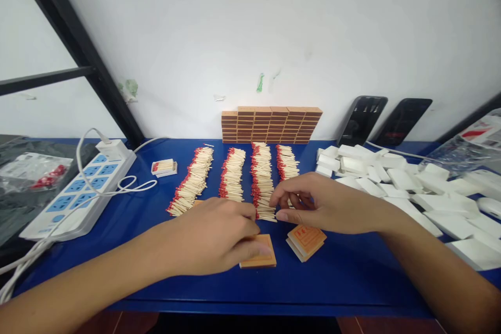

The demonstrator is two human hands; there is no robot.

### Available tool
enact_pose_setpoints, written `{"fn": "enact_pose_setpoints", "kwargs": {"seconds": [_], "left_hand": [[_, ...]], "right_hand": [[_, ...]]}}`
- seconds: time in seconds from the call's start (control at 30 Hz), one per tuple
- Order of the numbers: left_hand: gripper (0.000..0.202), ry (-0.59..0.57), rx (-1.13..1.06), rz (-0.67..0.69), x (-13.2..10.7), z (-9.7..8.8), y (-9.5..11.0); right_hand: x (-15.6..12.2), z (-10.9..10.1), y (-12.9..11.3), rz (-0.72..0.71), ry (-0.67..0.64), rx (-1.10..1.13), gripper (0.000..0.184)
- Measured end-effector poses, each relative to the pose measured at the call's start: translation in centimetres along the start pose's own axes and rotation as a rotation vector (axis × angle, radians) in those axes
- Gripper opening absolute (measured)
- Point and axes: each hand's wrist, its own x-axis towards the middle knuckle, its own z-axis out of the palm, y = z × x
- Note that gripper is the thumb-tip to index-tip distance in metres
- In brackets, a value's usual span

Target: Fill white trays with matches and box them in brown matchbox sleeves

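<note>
Several rows of red-tipped matches (261, 180) lie on the blue table (332, 276). My left hand (213, 237) rests palm down, fingers curled, its thumb on an orange matchbox (260, 258). My right hand (319, 203) reaches to the near end of the third match row and pinches at matches there. A second orange matchbox (306, 241) lies just under my right hand. What the left fingers hold, if anything, is hidden.
A stack of orange matchboxes (272, 125) stands against the wall. White inner trays (395, 180) are heaped at the right. An open tray of matches (164, 167), a white power strip (80, 188) with cable, and plastic bags (31, 172) lie at the left.
</note>
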Motion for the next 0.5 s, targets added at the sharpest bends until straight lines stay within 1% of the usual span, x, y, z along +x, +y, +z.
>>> {"fn": "enact_pose_setpoints", "kwargs": {"seconds": [0.1,0.2,0.23,0.27,0.33,0.4,0.43,0.5], "left_hand": [[0.036,0.003,-0.016,-0.063,-0.2,-0.2,-1.1],[0.039,0.089,-0.054,-0.049,-0.6,-0.8,-1.8],[0.040,0.111,-0.058,-0.029,-0.7,-1.0,-1.9],[0.041,0.126,-0.058,-0.008,-0.8,-1.2,-2.0],[0.045,0.142,-0.058,0.035,-1.0,-1.4,-2.1],[0.048,0.164,-0.064,0.063,-1.0,-1.3,-2.1],[0.047,0.182,-0.069,0.071,-0.9,-1.2,-2.2],[0.039,0.254,-0.075,0.081,-0.8,-0.7,-2.5]], "right_hand": [[0.0,0.6,-0.5,-0.029,0.001,-0.002,0.033],[0.1,2.0,-1.2,-0.051,0.005,-0.047,0.051],[0.2,2.4,-1.3,-0.063,0.004,-0.066,0.054],[0.3,2.9,-1.4,-0.078,0.005,-0.082,0.052],[0.4,3.5,-1.4,-0.114,0.024,-0.092,0.040],[0.5,3.7,-1.2,-0.150,0.056,-0.082,0.030],[0.5,3.5,-1.1,-0.160,0.081,-0.080,0.028],[0.4,3.0,-1.0,-0.154,0.154,-0.085,0.030]]}}
